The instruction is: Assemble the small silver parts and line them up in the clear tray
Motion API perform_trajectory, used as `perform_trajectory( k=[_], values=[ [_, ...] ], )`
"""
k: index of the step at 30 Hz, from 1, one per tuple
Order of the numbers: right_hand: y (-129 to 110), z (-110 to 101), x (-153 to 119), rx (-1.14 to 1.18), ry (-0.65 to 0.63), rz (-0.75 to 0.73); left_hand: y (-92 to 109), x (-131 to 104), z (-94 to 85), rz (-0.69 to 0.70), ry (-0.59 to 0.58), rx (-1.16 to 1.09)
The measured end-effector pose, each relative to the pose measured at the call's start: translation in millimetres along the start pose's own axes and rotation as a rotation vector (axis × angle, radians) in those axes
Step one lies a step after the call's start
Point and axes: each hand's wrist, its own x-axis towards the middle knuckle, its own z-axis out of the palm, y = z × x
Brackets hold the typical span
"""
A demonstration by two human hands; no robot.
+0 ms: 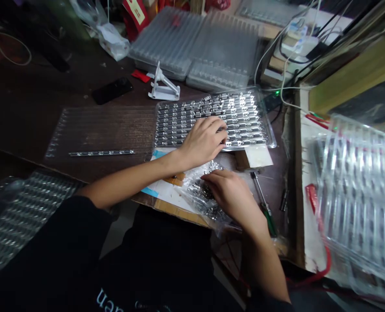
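Note:
My left hand [207,139] rests over a clear plastic tray [270,134] filled with rows of small metal connectors [174,125]. Its fingers are curled down at the parts, and what they hold is hidden. Below it, my right hand [228,190] is bent over an open plastic bag [192,197] of small metal pieces [201,190]. Thumb and forefinger are pressed together at the bag's contents; anything between them is too small to make out. To the left lies a flat ridged tray [91,130] with one row of connectors [101,153] near its front edge.
A green-handled screwdriver [268,219] lies right of the bag. Behind the filled tray stand a white phone stand [163,89], a black phone [112,90] and stacked clear trays [169,39]. More trays [361,186] are at the right, with cables [285,78] behind.

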Motion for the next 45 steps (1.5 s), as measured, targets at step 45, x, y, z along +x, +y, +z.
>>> perform_trajectory(
  k=[45],
  values=[
    [-25.5,47.4,30.0,-0.041,0.009,0.013,-14.7,-166.8,-25.9,-0.331,0.038,-0.367]
  ],
)
